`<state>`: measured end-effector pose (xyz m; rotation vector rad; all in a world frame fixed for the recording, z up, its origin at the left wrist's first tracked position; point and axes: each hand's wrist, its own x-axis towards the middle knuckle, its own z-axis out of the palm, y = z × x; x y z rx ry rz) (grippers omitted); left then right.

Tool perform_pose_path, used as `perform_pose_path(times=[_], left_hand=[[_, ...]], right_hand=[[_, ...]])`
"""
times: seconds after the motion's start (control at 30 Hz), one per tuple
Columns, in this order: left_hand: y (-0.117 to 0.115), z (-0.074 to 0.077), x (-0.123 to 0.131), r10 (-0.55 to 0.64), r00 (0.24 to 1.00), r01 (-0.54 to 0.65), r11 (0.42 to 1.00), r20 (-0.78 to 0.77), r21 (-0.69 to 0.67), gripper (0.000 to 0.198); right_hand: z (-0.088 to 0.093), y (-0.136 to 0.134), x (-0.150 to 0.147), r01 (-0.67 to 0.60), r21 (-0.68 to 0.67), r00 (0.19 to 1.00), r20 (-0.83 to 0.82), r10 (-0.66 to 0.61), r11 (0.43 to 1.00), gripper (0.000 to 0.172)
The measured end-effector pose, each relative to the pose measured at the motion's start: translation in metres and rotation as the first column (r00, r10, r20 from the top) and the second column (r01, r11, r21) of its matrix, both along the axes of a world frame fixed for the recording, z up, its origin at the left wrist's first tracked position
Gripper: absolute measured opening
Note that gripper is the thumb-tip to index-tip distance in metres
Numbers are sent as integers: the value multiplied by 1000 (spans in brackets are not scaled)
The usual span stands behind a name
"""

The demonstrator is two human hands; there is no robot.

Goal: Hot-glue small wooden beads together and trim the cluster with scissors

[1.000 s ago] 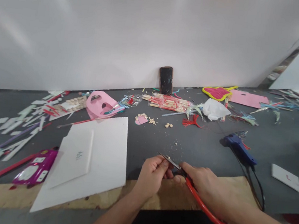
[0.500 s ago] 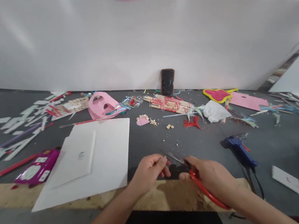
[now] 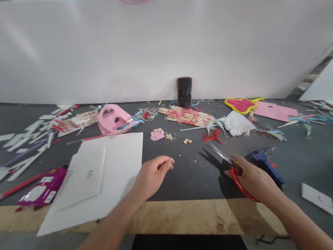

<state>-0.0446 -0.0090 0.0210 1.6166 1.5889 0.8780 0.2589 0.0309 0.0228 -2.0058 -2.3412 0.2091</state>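
Red-handled scissors (image 3: 242, 185) are gripped in my right hand (image 3: 252, 177), raised over the right part of the dark table, blades pointing up and left. My left hand (image 3: 152, 175) is closed in a pinch above the table, beside the white sheet; something tiny and pale may show at its fingertips, too small to name. Beyond it lies a small pink heart-shaped piece (image 3: 157, 136) with pale bits along its upper edge. Loose pale bits (image 3: 169, 136) lie next to it, and a small cluster (image 3: 187, 141) sits farther right.
White sheets (image 3: 110, 199) and a purple device (image 3: 43, 187) lie left. A blue glue gun (image 3: 266, 166) rests behind my right hand. At the back are a phone (image 3: 184, 91) leaning on the white panel, bagged sticks (image 3: 185, 116), a pink mask (image 3: 114, 119) and crumpled white tissue (image 3: 238, 124).
My hands have drawn apart. The scissors have moved right and up, away from my left hand, which has shifted left and slightly up, still pinched.
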Motion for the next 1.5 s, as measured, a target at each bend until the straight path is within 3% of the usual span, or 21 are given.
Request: perform_pose_path(times=[0.1,0.13,0.27,0.43,0.6,0.87,1.1,1.3,1.4,1.5], left_hand=[[24,-1,4,-55,925,102,989,-377,106,26],[32,-3,6,-63,897,122,987,-436,108,25],[58,-14,17,-79,827,158,983,-557,95,21],[63,-21,24,-112,749,213,974,-654,77,20],[56,-18,36,-155,705,276,959,-692,67,21],[53,-21,69,-205,746,322,944,-633,74,20],[46,-20,59,-178,780,274,959,-600,71,24],[34,-18,49,-189,760,285,957,-621,58,21],[30,-14,52,-170,752,279,957,-637,74,29],[30,-12,62,-115,733,254,961,-670,112,17]], right_hand=[[-3,-5,2,9,28,999,-54,-8,1000,50],[-4,-8,3,12,42,997,-73,-9,999,50],[-14,-22,7,20,106,990,-141,-5,994,47],[-27,-38,10,14,211,977,-211,31,977,43],[-36,-42,9,-9,335,983,-170,70,942,39],[-38,-45,8,-14,315,986,-156,66,949,41],[-40,-46,9,-32,311,985,-151,82,950,41],[-40,-46,8,-29,312,985,-155,81,950,40],[-42,-45,9,-27,326,984,-157,82,945,40],[-43,-45,10,-22,337,986,-150,77,941,40]])
